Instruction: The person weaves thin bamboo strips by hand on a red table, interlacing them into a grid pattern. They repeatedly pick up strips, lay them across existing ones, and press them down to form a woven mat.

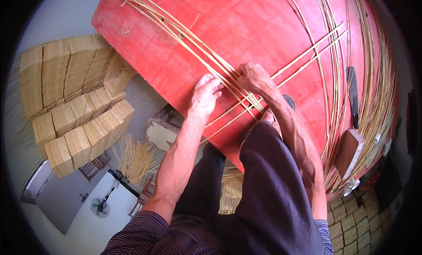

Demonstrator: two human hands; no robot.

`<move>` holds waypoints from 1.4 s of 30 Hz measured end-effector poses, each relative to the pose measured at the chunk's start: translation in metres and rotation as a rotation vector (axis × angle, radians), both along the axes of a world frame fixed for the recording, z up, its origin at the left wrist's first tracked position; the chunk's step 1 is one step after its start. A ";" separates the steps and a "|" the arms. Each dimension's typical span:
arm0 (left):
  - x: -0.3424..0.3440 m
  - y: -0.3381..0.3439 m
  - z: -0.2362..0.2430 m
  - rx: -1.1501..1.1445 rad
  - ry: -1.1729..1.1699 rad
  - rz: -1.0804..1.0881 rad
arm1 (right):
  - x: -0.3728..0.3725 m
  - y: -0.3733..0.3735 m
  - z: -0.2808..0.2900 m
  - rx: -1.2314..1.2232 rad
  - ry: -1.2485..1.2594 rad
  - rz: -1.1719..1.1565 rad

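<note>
Thin, pale bamboo strips [189,35] run as a loose bundle across the red board [171,70] from its far left toward my foot. Two more strips [292,66] lie crosswise over them, slanting up to the right. My right hand [257,78] is closed at the bundle beside the crossing, its fingertips pinching the strips; the exact grip is partly hidden. My left hand [205,93] sits at the bundle's left side, fingers loosely bent and apart, the tips close to the strips. My shoed foot [269,118] rests on the board near the crossing.
More long strips [332,57] lie along the board's right side, with a dark flat blade [353,99] and a reddish-brown block [349,153]. A white mug [351,185] stands at lower right. Stacked bundles [66,75] fill the left; cut strips [135,160] lie on the floor.
</note>
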State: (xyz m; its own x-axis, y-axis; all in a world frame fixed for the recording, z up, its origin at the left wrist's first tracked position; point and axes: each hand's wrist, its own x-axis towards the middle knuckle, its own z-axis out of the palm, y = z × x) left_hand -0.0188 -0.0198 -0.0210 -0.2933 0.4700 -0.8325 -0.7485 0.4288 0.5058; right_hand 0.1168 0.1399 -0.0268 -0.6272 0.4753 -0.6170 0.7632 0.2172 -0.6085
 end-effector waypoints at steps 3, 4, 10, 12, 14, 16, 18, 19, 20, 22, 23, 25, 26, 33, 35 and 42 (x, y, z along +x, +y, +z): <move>0.008 0.005 0.010 0.025 0.130 -0.015 | -0.003 0.004 0.000 -0.075 0.002 0.004; 0.012 0.008 0.013 0.039 0.188 -0.017 | -0.003 0.005 -0.001 -0.084 0.034 -0.012; 0.010 0.013 0.027 0.078 0.340 -0.081 | -0.011 0.009 0.009 -0.185 -0.007 -0.054; 0.006 0.012 0.027 0.031 0.238 0.002 | -0.013 0.012 0.016 -0.211 -0.048 -0.036; 0.004 0.011 0.029 0.045 0.208 -0.013 | -0.013 0.011 0.019 -0.209 -0.053 -0.039; 0.003 0.009 0.030 0.093 0.187 -0.063 | -0.012 0.010 0.019 -0.218 -0.012 -0.067; 0.008 0.015 0.031 0.147 0.262 -0.110 | -0.012 0.013 0.020 -0.224 0.017 -0.079; 0.011 0.018 0.031 0.173 0.301 -0.132 | -0.011 0.014 0.021 -0.227 0.024 -0.077; 0.012 0.019 0.031 0.152 0.299 -0.126 | -0.011 0.014 0.023 -0.232 0.032 -0.074; 0.011 0.022 0.029 0.111 0.294 -0.115 | -0.012 0.016 0.025 -0.248 0.033 -0.066; 0.008 0.022 0.026 0.104 0.280 -0.140 | -0.012 0.016 0.027 -0.256 0.034 -0.060; 0.001 0.023 0.019 0.094 0.183 -0.104 | -0.012 0.016 0.031 -0.269 0.063 -0.052; -0.002 0.024 0.015 0.090 0.134 -0.087 | -0.011 0.016 0.032 -0.275 0.077 -0.048; -0.004 0.025 0.010 0.153 0.115 -0.092 | -0.012 0.013 0.029 -0.268 0.067 -0.104; 0.003 0.025 0.013 0.128 0.219 -0.093 | -0.012 0.011 0.022 -0.232 0.037 -0.111; -0.003 0.031 0.019 0.294 0.316 -0.181 | -0.008 0.003 0.015 -0.126 0.080 -0.204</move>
